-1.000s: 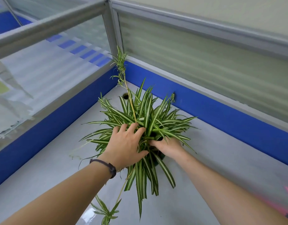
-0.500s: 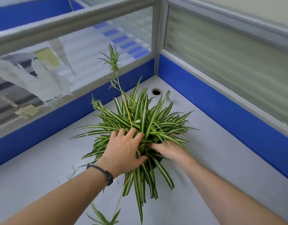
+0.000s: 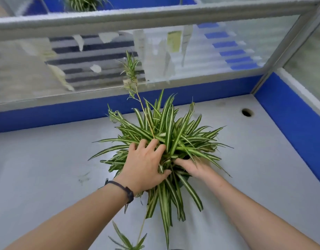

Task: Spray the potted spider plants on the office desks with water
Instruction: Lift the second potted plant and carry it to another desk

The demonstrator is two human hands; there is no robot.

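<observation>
A spider plant (image 3: 175,134) with striped green and white leaves stands in a dark pot (image 3: 184,178) on the grey desk (image 3: 47,168); the leaves hide most of the pot. My left hand (image 3: 144,166) lies on the leaves at the plant's left side, fingers curled into them. Reaching under the leaves on the right, my right hand (image 3: 193,167) grips at the pot's rim. A long stalk (image 3: 131,69) rises from the plant, and a plantlet (image 3: 128,242) hangs toward the desk's near edge. No spray bottle is in view.
Blue and frosted-glass partitions (image 3: 291,123) close the desk at the back and right. A round cable hole (image 3: 246,112) sits near the back right corner. A second spider plant (image 3: 83,3) shows beyond the partition, top left.
The plant, held in both hands, has moved left, away from the corner and the cable hole. My view has turned left along the back partition.
</observation>
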